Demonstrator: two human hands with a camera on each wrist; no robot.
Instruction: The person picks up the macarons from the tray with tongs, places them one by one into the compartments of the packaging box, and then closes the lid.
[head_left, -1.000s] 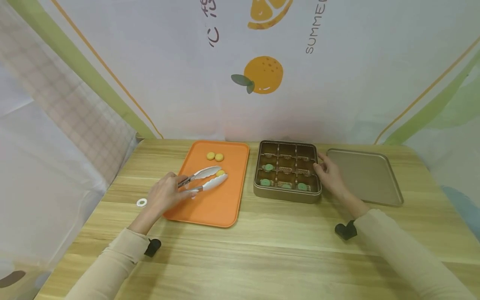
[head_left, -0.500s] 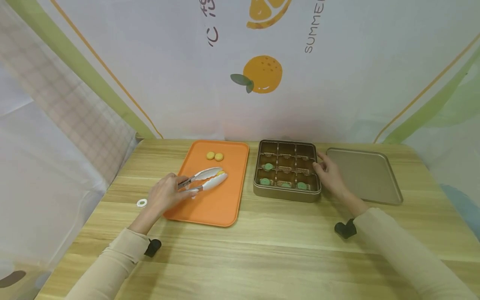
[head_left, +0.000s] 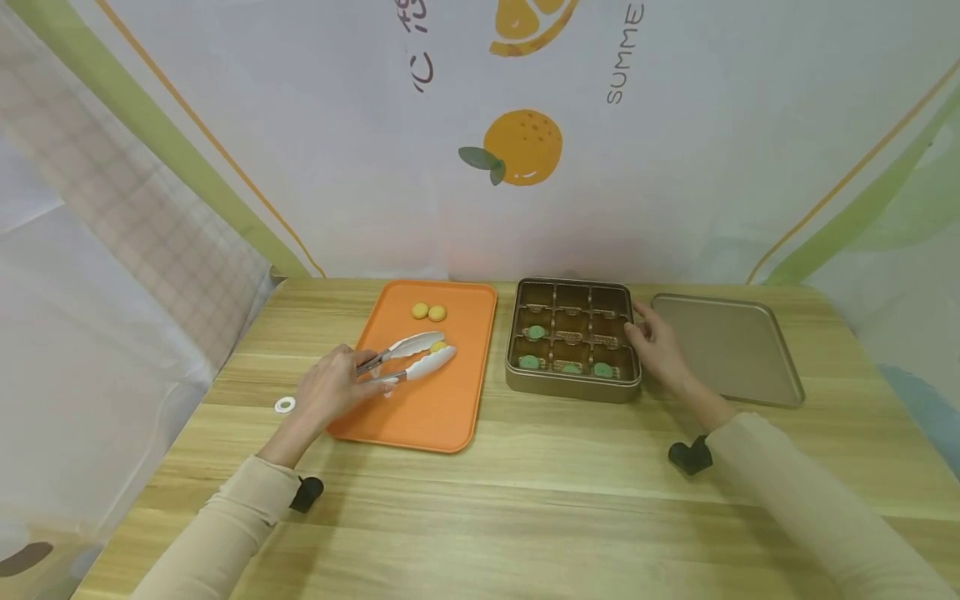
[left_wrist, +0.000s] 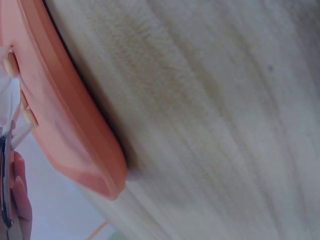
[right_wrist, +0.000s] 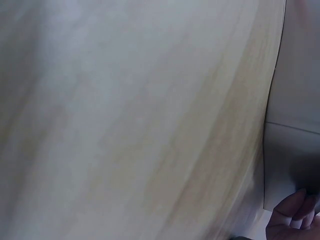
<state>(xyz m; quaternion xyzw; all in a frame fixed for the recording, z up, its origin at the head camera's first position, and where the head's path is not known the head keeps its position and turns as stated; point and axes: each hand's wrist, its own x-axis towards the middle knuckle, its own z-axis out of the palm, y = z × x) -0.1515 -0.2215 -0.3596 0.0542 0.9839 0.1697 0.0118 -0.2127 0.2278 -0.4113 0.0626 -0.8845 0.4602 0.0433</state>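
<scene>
My left hand (head_left: 330,387) holds a pair of tongs (head_left: 405,375) with metal arms and white scalloped tips, low over the orange tray (head_left: 405,423). Between the spread tips lies a small round yellow cookie (head_left: 438,347); whether both tips touch it I cannot tell. Two more yellow cookies (head_left: 428,312) sit side by side farther back on the tray. With thumb over the rim and fingers at the outer side, my right hand (head_left: 660,354) grips the right wall of a brown metal box (head_left: 573,386). Several green round pieces (head_left: 536,332) lie in its divided insert's front and left compartments.
A flat brown metal lid (head_left: 735,350) lies on the wooden table (head_left: 525,500) right of the box. Left of the tray, near the left forearm, is a small white ring (head_left: 285,405). A printed cloth (head_left: 637,208) hangs behind the table's back edge.
Little differs. The tongs stay around the front yellow cookie, their tips shifting only slightly. My right hand keeps its place on the box, while the head view drifts a little.
</scene>
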